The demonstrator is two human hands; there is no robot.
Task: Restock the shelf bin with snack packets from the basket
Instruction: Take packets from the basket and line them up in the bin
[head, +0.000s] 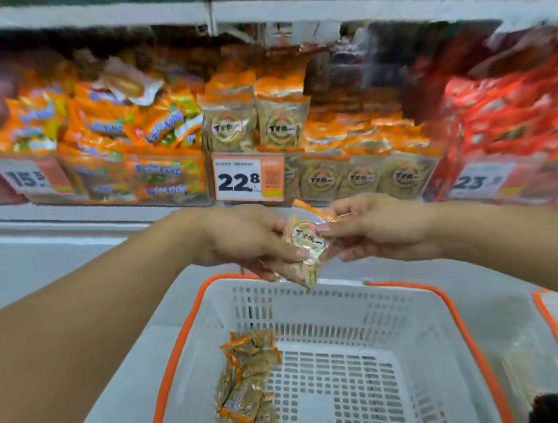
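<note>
Left of centre on the shelf, orange candy bags behind a blurred 15.5 price tag; far right, red packets, possibly noodles, above a 23-something tag.

Upright orange-topped clear snack packets are crowding the clear plastic shelf bin, leaving open room above its lower front rows; the white metal upper shelf is capping access overhead.

Basket white w/ orange rim; snack packets orange-trimmed, tan; price tag white/orange, black digits.
</note>
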